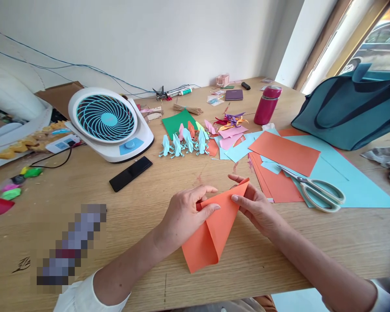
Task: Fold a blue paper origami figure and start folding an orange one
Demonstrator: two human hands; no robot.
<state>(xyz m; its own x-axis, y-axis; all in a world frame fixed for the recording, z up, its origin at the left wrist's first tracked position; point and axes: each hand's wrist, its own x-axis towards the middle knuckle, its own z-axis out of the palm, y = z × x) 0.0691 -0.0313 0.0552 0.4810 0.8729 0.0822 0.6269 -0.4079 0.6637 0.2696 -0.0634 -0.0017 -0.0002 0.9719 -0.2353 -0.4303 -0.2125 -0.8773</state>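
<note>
Both hands hold a sheet of orange paper above the front of the wooden table. Its upper part is folded over on the diagonal, and a single-layer flap hangs toward me. My left hand grips the upper left edge, thumb on top and fingers partly hidden behind. My right hand pinches the pointed upper right corner between thumb and fingers. Just beyond, several small folded light-blue paper figures stand in a group with pink and orange ones. To the right, scissors lie on orange sheets and blue paper.
A white fan stands at the back left, a black phone in front of it. At the right are a magenta bottle and a teal bag. A pixelated object lies at the left front.
</note>
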